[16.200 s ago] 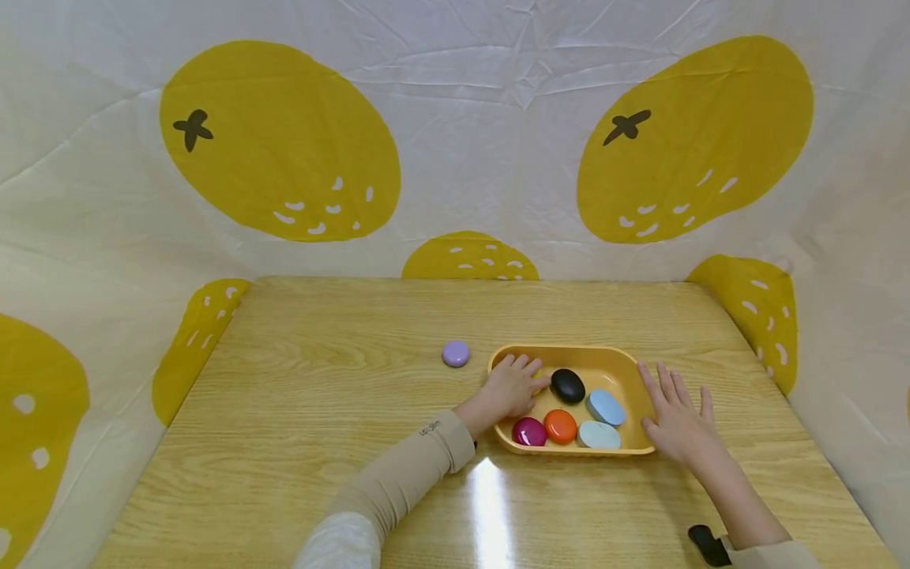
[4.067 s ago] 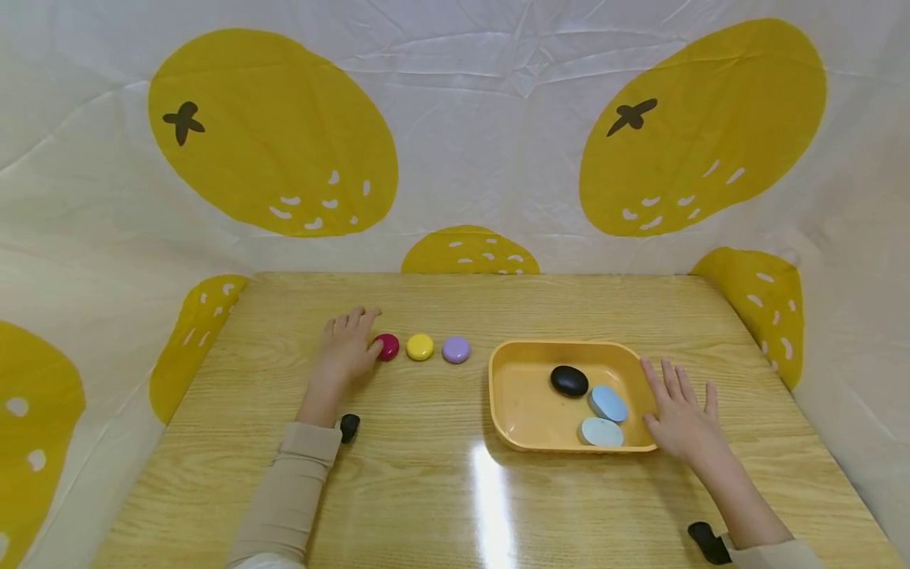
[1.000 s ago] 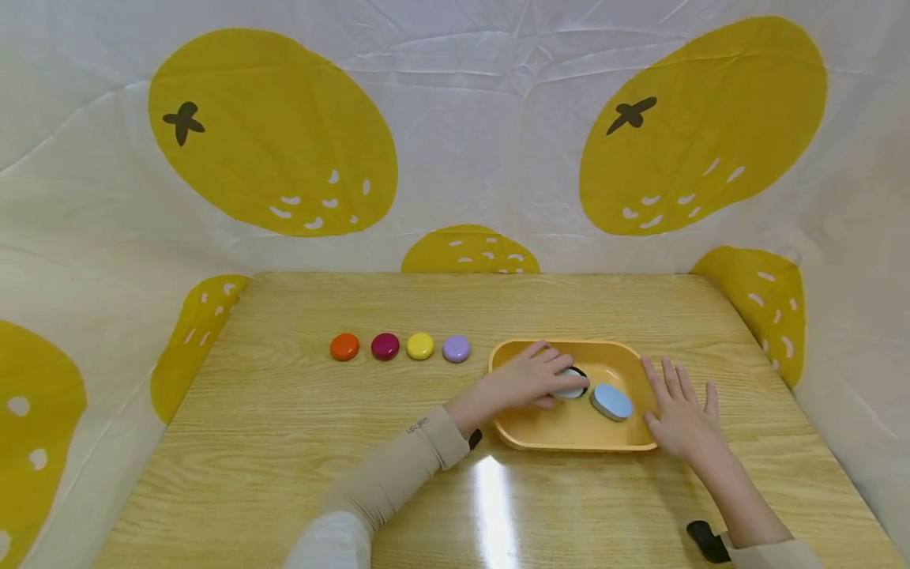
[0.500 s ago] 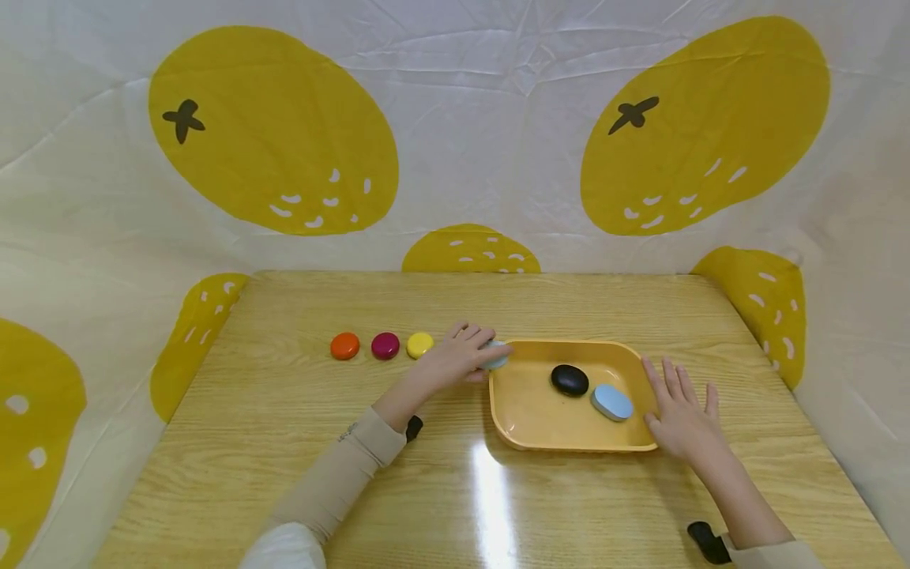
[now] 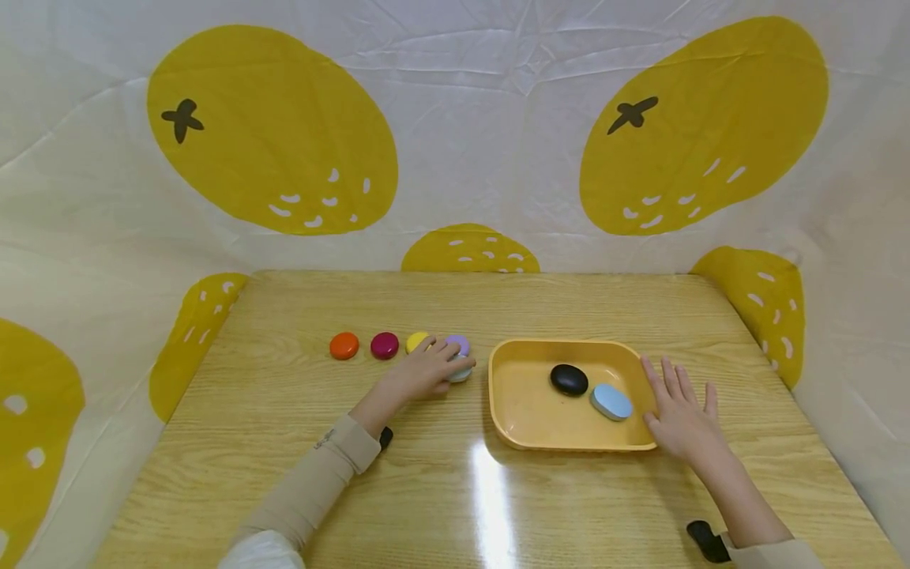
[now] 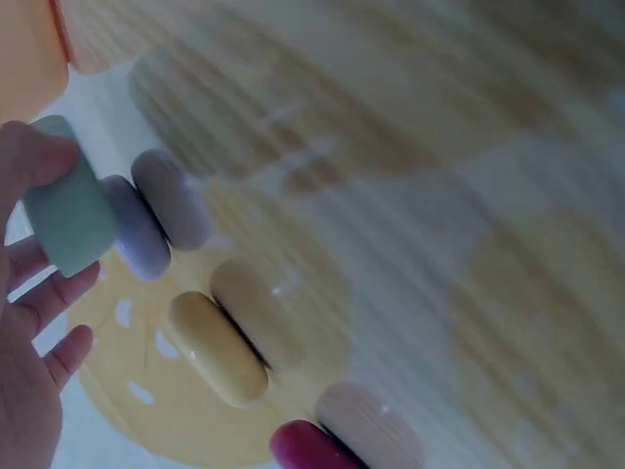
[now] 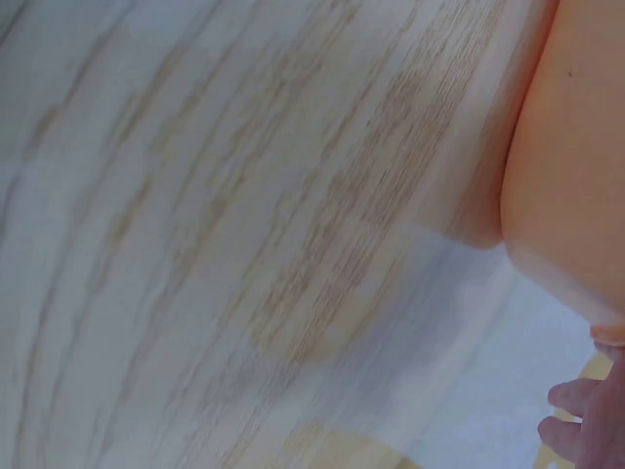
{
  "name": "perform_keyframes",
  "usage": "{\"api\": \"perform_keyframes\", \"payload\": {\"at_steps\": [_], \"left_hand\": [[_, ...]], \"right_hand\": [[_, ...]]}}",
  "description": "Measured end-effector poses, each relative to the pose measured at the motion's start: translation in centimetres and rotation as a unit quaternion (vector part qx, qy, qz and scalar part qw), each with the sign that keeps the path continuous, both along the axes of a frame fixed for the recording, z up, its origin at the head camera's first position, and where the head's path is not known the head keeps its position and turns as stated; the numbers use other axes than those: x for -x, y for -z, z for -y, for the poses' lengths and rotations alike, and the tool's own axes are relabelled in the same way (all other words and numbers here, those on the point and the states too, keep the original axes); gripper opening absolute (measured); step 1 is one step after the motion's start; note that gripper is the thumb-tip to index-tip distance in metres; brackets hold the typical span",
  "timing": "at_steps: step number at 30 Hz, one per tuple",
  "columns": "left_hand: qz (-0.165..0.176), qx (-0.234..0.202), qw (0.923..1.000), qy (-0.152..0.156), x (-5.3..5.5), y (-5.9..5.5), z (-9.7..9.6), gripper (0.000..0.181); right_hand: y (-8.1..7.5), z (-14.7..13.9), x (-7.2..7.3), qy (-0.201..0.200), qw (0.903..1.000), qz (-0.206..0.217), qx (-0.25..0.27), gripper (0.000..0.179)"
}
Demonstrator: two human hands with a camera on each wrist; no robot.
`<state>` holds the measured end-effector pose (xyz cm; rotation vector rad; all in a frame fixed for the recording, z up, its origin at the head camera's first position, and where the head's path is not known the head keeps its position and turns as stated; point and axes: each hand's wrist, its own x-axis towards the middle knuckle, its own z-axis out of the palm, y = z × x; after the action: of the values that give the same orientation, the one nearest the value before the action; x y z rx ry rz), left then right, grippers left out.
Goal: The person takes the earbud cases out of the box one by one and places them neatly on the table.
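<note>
My left hand (image 5: 419, 373) pinches a pale blue-green oval block (image 6: 73, 205) between thumb and fingers, just in front of a purple disc (image 5: 460, 344). In the left wrist view the block is tipped on edge, overlapping the purple disc. A yellow disc (image 5: 415, 341), partly behind the fingers, a magenta disc (image 5: 385, 345) and an orange disc (image 5: 344, 345) continue the row leftward. My right hand (image 5: 684, 423) rests with spread, straight fingers at the right rim of a yellow-orange tray (image 5: 522, 423). Inside the tray lie a black oval stone (image 5: 569, 380) and a light blue oval block (image 5: 611, 402).
A wooden table (image 5: 284, 442) carries everything, with a glare streak in front of the tray. White cloth (image 5: 490, 158) printed with yellow fruit hangs behind and along both sides. Dark straps (image 5: 707, 541) show near the wrists.
Yellow, magenta and orange discs went from tray to row over the earlier frames. Lately my left hand lifted the pale block out of the tray and carried it left. My right hand stayed put.
</note>
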<state>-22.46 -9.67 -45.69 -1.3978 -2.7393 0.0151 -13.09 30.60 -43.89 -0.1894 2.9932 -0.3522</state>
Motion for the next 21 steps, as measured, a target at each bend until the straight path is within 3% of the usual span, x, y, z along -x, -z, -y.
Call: {"api": "perform_keyframes", "payload": {"at_steps": [10, 21], "left_hand": [[0.009, 0.018, 0.9996, 0.019, -0.18, 0.58, 0.06, 0.053], [0.024, 0.019, 0.9995, 0.012, -0.29, 0.70, -0.35, 0.053]], "right_hand": [[-0.13, 0.14, 0.02, 0.001, 1.0000, 0.003, 0.001, 0.077], [0.14, -0.07, 0.10, 0.000, 1.0000, -0.002, -0.004, 0.077]]}}
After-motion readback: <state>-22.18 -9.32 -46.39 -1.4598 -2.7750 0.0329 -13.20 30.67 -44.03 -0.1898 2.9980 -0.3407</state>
